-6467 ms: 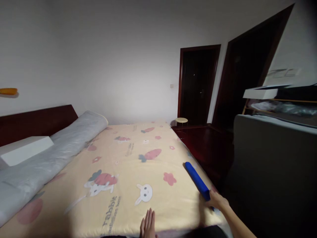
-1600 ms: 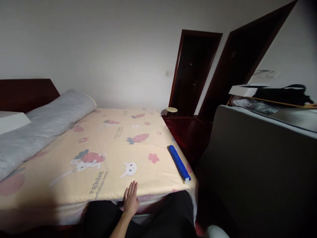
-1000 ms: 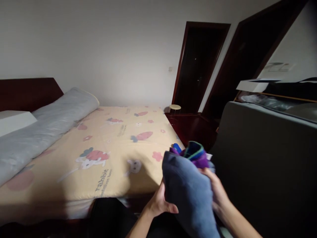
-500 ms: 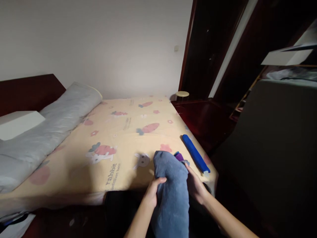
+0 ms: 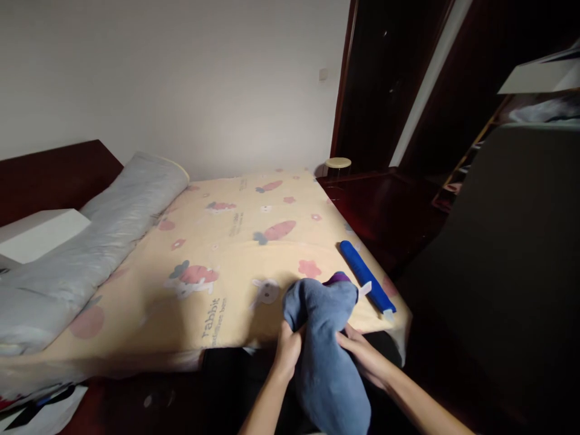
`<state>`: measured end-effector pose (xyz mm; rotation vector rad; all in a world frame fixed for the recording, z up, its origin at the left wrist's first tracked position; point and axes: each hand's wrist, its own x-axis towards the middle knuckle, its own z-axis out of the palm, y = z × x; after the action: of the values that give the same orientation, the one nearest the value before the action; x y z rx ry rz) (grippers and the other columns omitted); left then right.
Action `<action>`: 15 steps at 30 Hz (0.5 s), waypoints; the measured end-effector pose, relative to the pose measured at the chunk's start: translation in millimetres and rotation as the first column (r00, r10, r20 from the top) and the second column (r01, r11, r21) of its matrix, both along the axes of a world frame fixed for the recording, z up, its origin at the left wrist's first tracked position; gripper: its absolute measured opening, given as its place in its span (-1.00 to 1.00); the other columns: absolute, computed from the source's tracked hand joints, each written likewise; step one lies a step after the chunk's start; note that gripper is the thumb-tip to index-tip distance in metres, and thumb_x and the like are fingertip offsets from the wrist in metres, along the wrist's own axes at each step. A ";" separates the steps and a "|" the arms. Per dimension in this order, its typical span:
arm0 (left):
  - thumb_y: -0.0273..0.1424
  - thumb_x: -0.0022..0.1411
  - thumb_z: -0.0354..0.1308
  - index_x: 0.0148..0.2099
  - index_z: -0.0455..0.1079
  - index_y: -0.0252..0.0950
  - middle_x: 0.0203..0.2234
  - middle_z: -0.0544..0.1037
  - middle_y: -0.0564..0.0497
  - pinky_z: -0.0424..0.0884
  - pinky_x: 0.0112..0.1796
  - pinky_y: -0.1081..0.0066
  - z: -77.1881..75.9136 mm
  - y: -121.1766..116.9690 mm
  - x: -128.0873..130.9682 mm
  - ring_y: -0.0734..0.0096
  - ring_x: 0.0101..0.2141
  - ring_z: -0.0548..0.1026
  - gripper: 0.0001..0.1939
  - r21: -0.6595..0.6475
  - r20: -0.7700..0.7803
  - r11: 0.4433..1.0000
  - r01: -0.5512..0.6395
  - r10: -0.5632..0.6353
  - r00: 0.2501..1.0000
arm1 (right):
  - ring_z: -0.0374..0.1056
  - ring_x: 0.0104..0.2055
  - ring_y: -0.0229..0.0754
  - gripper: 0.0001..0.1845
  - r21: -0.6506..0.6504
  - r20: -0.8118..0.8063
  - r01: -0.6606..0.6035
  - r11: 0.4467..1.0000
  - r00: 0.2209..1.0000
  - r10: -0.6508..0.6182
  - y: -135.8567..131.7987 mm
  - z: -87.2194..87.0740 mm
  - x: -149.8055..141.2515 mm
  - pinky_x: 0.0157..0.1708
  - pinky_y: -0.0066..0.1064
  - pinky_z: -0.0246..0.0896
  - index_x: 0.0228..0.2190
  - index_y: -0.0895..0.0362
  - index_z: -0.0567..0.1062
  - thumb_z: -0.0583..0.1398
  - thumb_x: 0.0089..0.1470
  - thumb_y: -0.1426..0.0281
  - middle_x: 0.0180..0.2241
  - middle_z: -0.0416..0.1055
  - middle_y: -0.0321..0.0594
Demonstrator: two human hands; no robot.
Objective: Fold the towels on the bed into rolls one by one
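A soft blue-grey plush piece (image 5: 328, 350), stuffed and bent with two rounded lobes at its top, is held upright between my hands at the bed's near edge. My left hand (image 5: 289, 350) grips its left side, partly tucked under a fold. On the other side, my right hand (image 5: 362, 353) pinches the fabric with thumb and fingers. A white tag (image 5: 365, 289) sticks out at the upper right of the plush. Just behind it shows the top of a purple item (image 5: 338, 277), mostly hidden. Beyond my right hand lies a long, narrow blue object (image 5: 366, 277) with a pale end.
A bed sheet (image 5: 235, 248) printed with carrots and rabbits covers the bed. A long grey bolster (image 5: 122, 211) and a white box (image 5: 43, 232) lie at the left. Beyond the bed's far right corner stands a round stool (image 5: 338, 162). A dark panel (image 5: 507, 254) rises on the right.
The plush piece has turned, and its two lobes and white tag now show. My right hand has shifted down from its upper edge to its side. The view has moved slightly.
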<state>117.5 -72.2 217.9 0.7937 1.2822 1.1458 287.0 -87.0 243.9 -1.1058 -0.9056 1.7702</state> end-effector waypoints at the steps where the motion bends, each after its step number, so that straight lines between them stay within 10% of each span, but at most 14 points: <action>1: -0.44 -0.10 0.35 -0.05 0.45 -0.23 -0.10 0.58 -0.12 0.26 0.14 0.20 0.0 -2.2 -2.2 0.07 0.09 0.40 -0.52 0.023 -0.005 1.000 -0.018 0.018 1.000 | 0.36 0.03 0.14 -0.23 0.020 0.006 -0.003 1.000 1.000 0.003 -0.4 -0.4 -1.7 0.08 0.02 0.18 -0.01 0.05 0.45 0.41 -0.27 0.04 -0.09 0.52 -0.07; 9: -0.39 -0.16 0.41 -0.13 0.47 -0.26 -0.21 0.63 -0.06 0.36 0.06 0.19 18.6 3.2 -22.8 0.12 -0.05 0.52 -0.54 0.102 0.054 0.971 -0.217 0.212 0.976 | 0.46 -0.11 0.12 -0.26 0.047 -0.034 0.085 0.995 0.996 -0.083 6.6 6.8 2.7 -0.03 -0.05 0.32 -0.09 0.09 0.47 0.46 -0.36 0.14 -0.15 0.55 -0.09; 15: -0.36 -0.13 0.39 -0.22 0.49 -0.32 -0.36 0.65 -0.08 0.51 -0.07 0.11 40.2 24.9 -48.5 0.08 -0.18 0.59 -0.65 -0.242 0.330 0.953 -0.180 0.255 0.909 | 0.48 -0.13 0.01 -0.27 -0.034 -0.075 0.293 0.956 0.953 -0.294 20.5 12.5 13.4 -0.04 -0.15 0.34 -0.01 0.00 0.42 0.45 -0.28 0.22 -0.16 0.56 -0.19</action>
<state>69.0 -47.2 258.1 0.2706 1.1742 1.2448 300.5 -66.4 256.5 -1.1137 -0.6374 1.5690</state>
